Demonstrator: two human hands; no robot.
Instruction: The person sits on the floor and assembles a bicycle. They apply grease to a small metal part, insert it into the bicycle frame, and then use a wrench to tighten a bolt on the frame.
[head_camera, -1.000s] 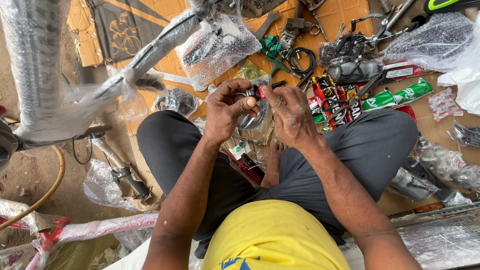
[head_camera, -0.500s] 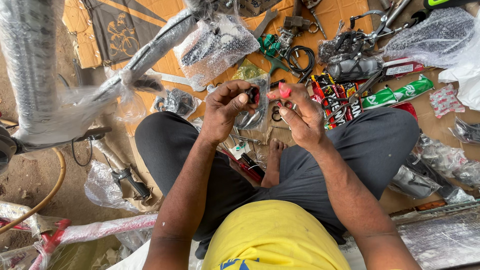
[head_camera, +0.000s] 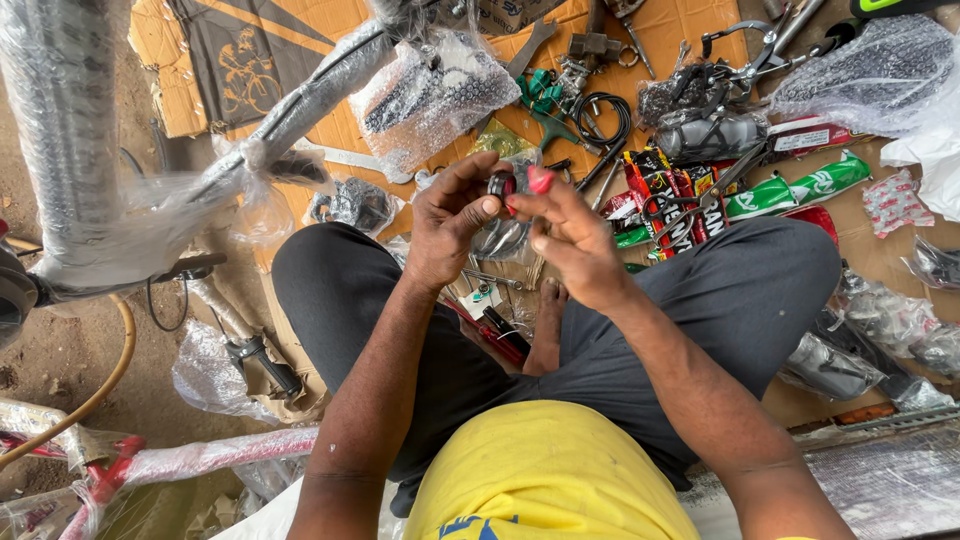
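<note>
Sitting cross-legged on flattened brown cardboard, I pinch a small black ring-shaped part between thumb and fingers of my left hand, just above the middle of the frame. My right hand grips a small red rounded cap at its fingertips, right beside the ring. A clear plastic bag hangs just beneath both hands.

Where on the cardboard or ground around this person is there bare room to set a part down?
Bare cardboard shows at top centre, between the green tool and the bubble-wrapped bundle. Bare dirt lies left of the knee. Crowded beyond both hands, left hand and right hand, among packets.
</note>
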